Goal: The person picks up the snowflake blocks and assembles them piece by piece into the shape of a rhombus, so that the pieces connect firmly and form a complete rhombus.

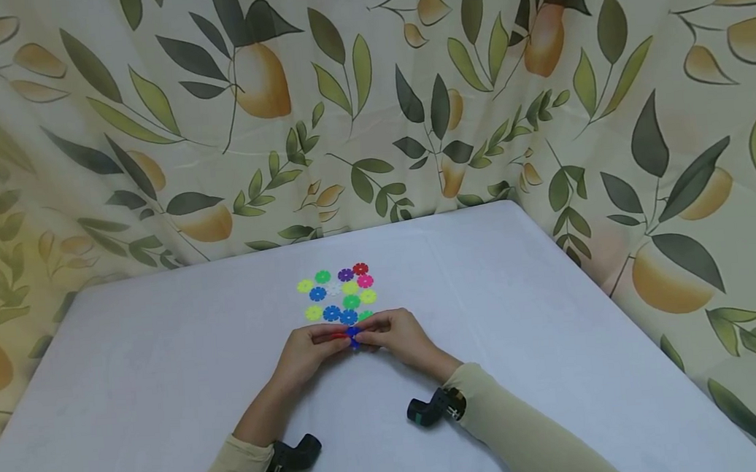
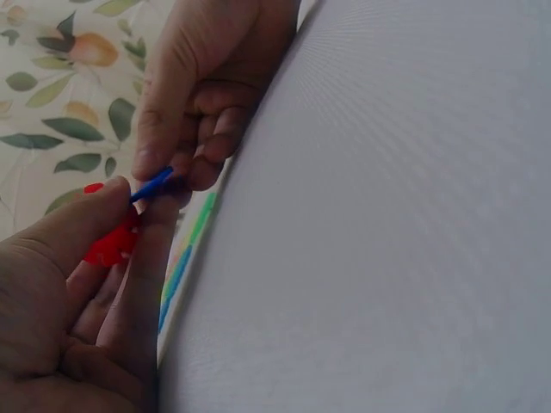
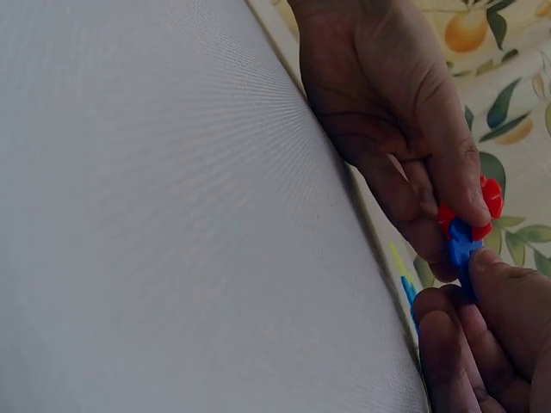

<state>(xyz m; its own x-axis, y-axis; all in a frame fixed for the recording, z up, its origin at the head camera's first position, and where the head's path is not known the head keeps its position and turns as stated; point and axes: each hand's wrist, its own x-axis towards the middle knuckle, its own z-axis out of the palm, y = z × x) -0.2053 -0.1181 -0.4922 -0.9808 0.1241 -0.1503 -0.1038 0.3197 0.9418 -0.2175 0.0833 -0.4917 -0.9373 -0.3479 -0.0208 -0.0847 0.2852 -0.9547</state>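
My left hand [image 1: 306, 354] pinches a red notched disc [image 2: 112, 244] between thumb and fingers. A blue disc [image 3: 462, 250] is pinched by my right hand [image 1: 400, 338], thumb on one side and fingers on the other. Both discs touch, the blue one standing at an angle to the red one, and the fingertips of the two hands nearly meet around them. Fingers cover part of each disc, so how far they fit together cannot be told.
Just beyond the hands, several flat notched discs in green, yellow, blue, purple, white, pink and red lie on the white table [image 1: 183, 366]. A patterned curtain [image 1: 357, 120] hangs along the table's far edge and right side.
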